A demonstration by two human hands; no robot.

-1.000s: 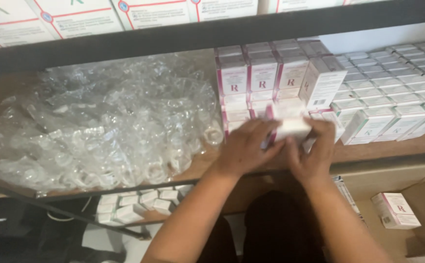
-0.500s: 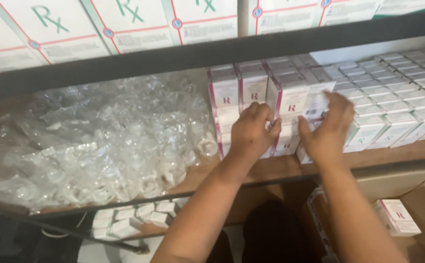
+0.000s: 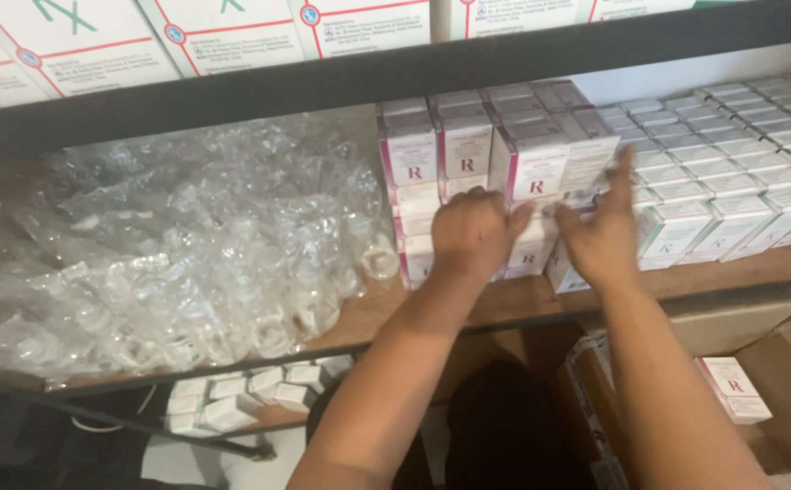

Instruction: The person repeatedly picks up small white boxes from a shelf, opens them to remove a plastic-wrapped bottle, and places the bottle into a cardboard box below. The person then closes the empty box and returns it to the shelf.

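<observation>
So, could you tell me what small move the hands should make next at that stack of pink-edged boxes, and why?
Probably press the lower box flush. The left hand rests on the pink-edged boxes, the right hand spreads beside it, and one box juts out at the shelf edge.

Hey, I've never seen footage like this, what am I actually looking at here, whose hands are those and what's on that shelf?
There is no machine here: a camera worn on a person's head looks down at their own two bare hands. The left hand and right hand press against a stack of small white-and-pink boxes on a wooden shelf. Whether either hand grips a box cannot be told. Left of the stack lies a heap of clear plastic wrap; to the right stand rows of white-and-green boxes.
</observation>
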